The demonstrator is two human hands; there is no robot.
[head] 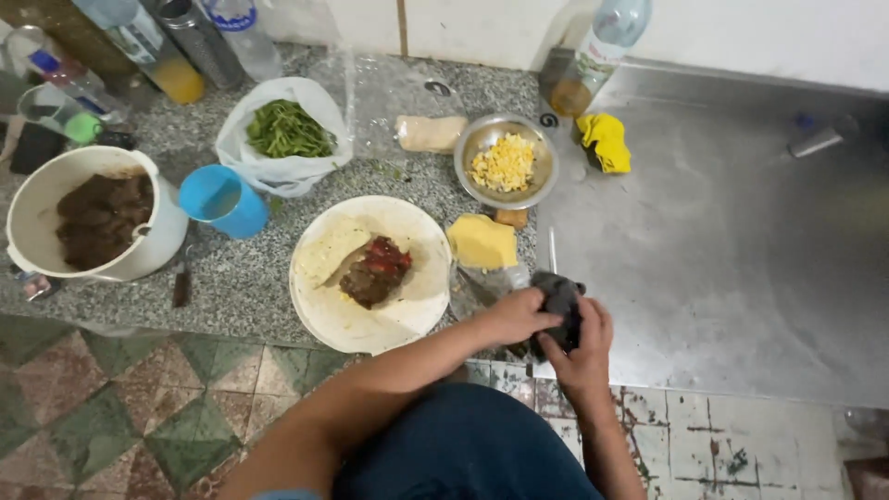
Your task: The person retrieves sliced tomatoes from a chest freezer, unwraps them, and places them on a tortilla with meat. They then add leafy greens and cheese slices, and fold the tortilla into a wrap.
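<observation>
A dark grey cloth [559,298] is gripped between both hands at the lower centre of the frame, at the front edge of the counter where speckled stone meets the steel worktop [741,250]; the left hand [515,317] is closed over its left side, and the right hand [582,348] is closed around it from below and to the right. Just left of the hands a white plate [324,315] is seen, on which a flatbread [329,250] lies with a mound of dark meat topped with red sauce [375,270]. Above the hands a yellow block [482,243] rests near the plate's right rim; higher still, a metal bowl [482,137] of chopped yellow-and-white egg is placed. A yellow cloth [605,141] lies to the right of that bowl, below a plastic bottle [593,56] at the top edge. At the left edge a white pot [37,199] of dark brown food is set; a blue cup [222,200] stands between it and the plate; a white bag of green vegetables [285,131] sits above the cup.
</observation>
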